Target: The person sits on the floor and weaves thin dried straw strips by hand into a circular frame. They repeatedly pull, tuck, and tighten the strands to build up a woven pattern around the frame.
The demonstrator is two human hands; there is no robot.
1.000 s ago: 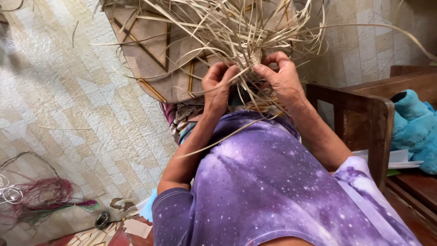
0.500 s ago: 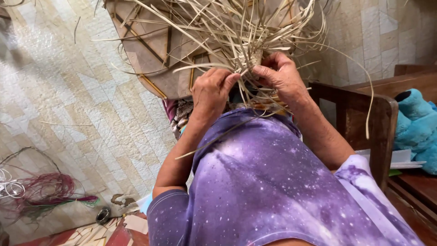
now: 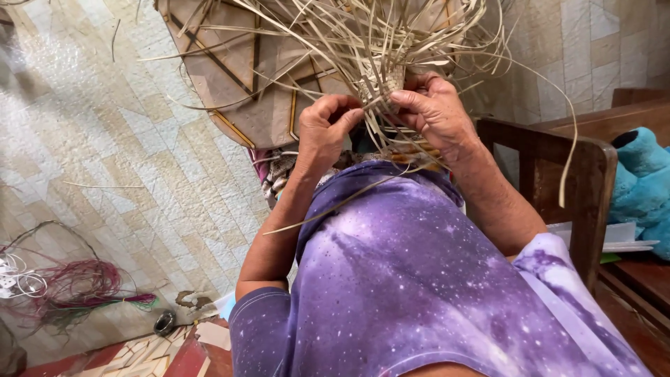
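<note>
A small piece of woven pale straw [image 3: 382,78] sits between both my hands, with many long loose strips [image 3: 328,35] fanning out above and to the sides. My left hand [image 3: 324,129] pinches strips at the weave's left edge, fingers curled closed on them. On the weave's right side my right hand [image 3: 436,112] grips it, thumb and fingers closed on the strips. One long strip trails down across my purple shirt [image 3: 419,279].
A brown patterned round mat [image 3: 244,91] lies on the tiled floor beyond my hands. A dark wooden chair frame [image 3: 558,167] stands to the right, with a blue stuffed toy [image 3: 642,181] behind it. Red and green fibre bundles [image 3: 77,290] lie at the left.
Both hands have shifted slightly along the weave; my left hand's fingers have curled tighter onto the strips and the loose strips have swung.
</note>
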